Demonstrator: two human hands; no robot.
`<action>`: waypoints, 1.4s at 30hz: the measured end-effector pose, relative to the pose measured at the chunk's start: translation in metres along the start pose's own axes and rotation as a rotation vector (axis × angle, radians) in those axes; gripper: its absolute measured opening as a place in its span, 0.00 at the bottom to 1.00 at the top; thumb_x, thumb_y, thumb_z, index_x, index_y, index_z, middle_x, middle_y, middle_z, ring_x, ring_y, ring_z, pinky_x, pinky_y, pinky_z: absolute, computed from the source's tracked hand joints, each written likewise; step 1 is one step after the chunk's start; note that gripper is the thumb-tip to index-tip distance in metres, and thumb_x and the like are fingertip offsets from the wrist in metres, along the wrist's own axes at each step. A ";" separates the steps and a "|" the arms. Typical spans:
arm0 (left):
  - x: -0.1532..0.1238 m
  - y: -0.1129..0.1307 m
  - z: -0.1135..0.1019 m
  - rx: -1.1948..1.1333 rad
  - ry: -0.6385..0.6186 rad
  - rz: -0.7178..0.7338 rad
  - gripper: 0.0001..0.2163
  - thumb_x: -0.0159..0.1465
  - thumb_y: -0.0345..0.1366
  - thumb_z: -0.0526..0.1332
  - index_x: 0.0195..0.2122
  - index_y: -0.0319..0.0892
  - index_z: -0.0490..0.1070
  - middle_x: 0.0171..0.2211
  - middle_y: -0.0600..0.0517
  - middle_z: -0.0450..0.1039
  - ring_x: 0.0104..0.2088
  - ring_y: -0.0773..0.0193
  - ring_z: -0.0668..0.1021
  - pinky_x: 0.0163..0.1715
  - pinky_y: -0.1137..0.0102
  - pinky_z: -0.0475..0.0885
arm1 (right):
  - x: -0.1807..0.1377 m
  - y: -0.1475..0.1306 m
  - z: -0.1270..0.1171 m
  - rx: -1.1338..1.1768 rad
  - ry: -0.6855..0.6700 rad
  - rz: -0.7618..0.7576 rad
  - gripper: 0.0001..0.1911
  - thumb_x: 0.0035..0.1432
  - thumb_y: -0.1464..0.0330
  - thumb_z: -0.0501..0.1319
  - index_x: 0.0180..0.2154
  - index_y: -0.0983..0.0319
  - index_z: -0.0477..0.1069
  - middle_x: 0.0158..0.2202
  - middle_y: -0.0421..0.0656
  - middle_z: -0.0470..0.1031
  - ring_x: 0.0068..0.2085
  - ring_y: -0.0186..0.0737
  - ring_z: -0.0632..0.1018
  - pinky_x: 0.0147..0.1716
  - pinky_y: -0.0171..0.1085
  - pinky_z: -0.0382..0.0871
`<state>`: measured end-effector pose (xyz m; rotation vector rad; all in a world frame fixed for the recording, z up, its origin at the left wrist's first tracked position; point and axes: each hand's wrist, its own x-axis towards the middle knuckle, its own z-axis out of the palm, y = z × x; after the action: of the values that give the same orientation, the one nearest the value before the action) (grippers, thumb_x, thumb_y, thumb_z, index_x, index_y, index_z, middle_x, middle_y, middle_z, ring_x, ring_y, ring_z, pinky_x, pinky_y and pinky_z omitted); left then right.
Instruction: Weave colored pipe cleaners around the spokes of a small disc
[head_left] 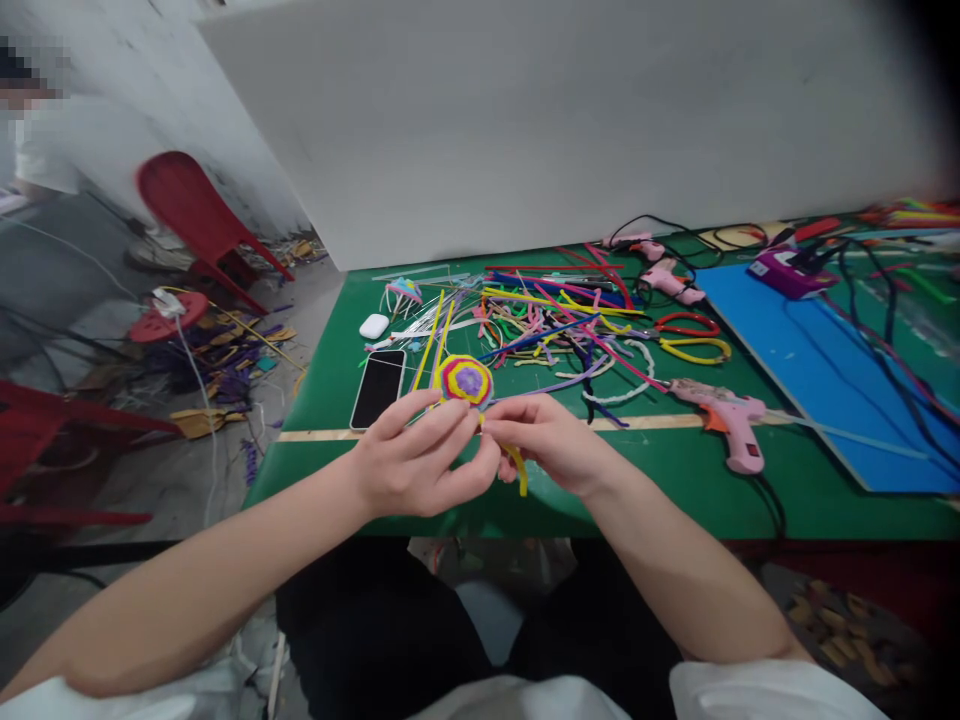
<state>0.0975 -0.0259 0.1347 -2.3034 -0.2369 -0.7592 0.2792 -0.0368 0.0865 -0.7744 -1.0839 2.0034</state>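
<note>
Above the near part of the green table, my left hand (pixel 424 452) is closed around the lower edge of a round coil of pipe cleaners (pixel 466 381), purple in the middle with red and yellow rings. My right hand (pixel 547 440) meets it at the coil's lower right, thumb and forefinger pinching a yellow pipe cleaner (pixel 519 470) whose loose end hangs down. The fingertips hide where the yellow strand joins the coil. Just left of the hands lies a phone (pixel 379 388), with two long yellow pipe cleaners (pixel 433 340) beside it.
A pink glue gun (pixel 724 415) lies to the right, its cable running off the front edge. Red and yellow-handled scissors (pixel 690 337) and a heap of pipe cleaners (pixel 525 325) lie beyond my hands. A blue board (pixel 832 400) holds a purple power strip (pixel 791 268).
</note>
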 end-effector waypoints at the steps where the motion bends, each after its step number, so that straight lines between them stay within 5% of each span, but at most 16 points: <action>1: 0.000 0.001 0.000 0.000 -0.001 -0.001 0.01 0.58 0.35 0.61 0.31 0.46 0.69 0.31 0.55 0.77 0.36 0.66 0.76 0.41 0.67 0.69 | 0.000 0.000 0.000 0.024 -0.001 -0.002 0.09 0.51 0.64 0.64 0.29 0.66 0.72 0.20 0.37 0.72 0.19 0.27 0.73 0.19 0.26 0.67; 9: -0.009 0.005 -0.002 -0.050 0.008 -0.016 0.02 0.58 0.35 0.61 0.33 0.46 0.70 0.37 0.53 0.77 0.42 0.65 0.76 0.42 0.66 0.69 | 0.000 0.002 0.002 0.198 -0.039 0.096 0.10 0.50 0.65 0.64 0.28 0.66 0.70 0.19 0.37 0.72 0.19 0.28 0.73 0.22 0.28 0.70; 14: -0.008 0.004 -0.005 -0.144 0.030 -0.078 0.02 0.57 0.32 0.60 0.31 0.44 0.68 0.34 0.52 0.78 0.39 0.63 0.76 0.39 0.66 0.69 | -0.004 0.002 0.009 0.064 0.055 0.013 0.10 0.48 0.65 0.66 0.30 0.64 0.69 0.21 0.36 0.73 0.19 0.28 0.73 0.21 0.29 0.69; 17: -0.007 0.004 -0.006 -0.198 0.025 -0.175 0.04 0.57 0.28 0.59 0.29 0.44 0.67 0.33 0.54 0.78 0.35 0.64 0.74 0.36 0.66 0.69 | -0.012 -0.001 0.018 -0.292 0.217 -0.175 0.08 0.51 0.64 0.63 0.31 0.63 0.70 0.23 0.37 0.74 0.21 0.30 0.74 0.21 0.29 0.69; 22: -0.002 0.010 -0.008 -0.330 -0.030 -0.339 0.07 0.55 0.25 0.60 0.30 0.43 0.65 0.33 0.55 0.77 0.33 0.64 0.71 0.36 0.66 0.66 | -0.033 -0.004 0.028 -1.270 0.511 -0.749 0.06 0.57 0.72 0.57 0.35 0.63 0.72 0.30 0.42 0.78 0.29 0.34 0.77 0.28 0.32 0.67; 28: 0.019 0.004 -0.019 -0.586 -0.260 -0.524 0.06 0.56 0.24 0.55 0.28 0.42 0.60 0.23 0.56 0.70 0.27 0.68 0.69 0.30 0.69 0.64 | -0.048 -0.015 0.030 -1.809 0.428 -1.035 0.07 0.58 0.75 0.55 0.34 0.65 0.73 0.30 0.44 0.78 0.29 0.36 0.76 0.25 0.35 0.61; 31: 0.023 0.000 -0.021 -0.543 -0.286 -0.463 0.06 0.57 0.24 0.54 0.28 0.42 0.61 0.23 0.55 0.69 0.27 0.68 0.70 0.31 0.70 0.64 | -0.049 -0.020 0.028 -1.692 0.419 -0.912 0.08 0.60 0.73 0.54 0.34 0.63 0.73 0.30 0.43 0.78 0.29 0.35 0.76 0.25 0.34 0.62; 37: 0.021 0.007 -0.023 -0.199 -0.183 -0.067 0.03 0.60 0.30 0.56 0.30 0.44 0.65 0.27 0.56 0.74 0.30 0.67 0.72 0.41 0.64 0.67 | -0.044 -0.025 0.017 -1.052 0.260 -0.423 0.09 0.59 0.66 0.56 0.32 0.61 0.73 0.28 0.38 0.75 0.29 0.31 0.73 0.27 0.29 0.64; 42: 0.017 0.012 -0.024 -0.070 -0.176 0.055 0.01 0.59 0.33 0.58 0.32 0.47 0.67 0.31 0.54 0.76 0.35 0.65 0.73 0.43 0.66 0.69 | -0.034 -0.024 0.011 -0.677 0.148 -0.188 0.11 0.56 0.63 0.58 0.28 0.64 0.72 0.23 0.38 0.71 0.24 0.30 0.70 0.22 0.29 0.62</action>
<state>0.1049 -0.0521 0.1523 -2.4353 -0.2285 -0.5453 0.2967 -0.0597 0.1183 -1.0880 -1.6991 1.3885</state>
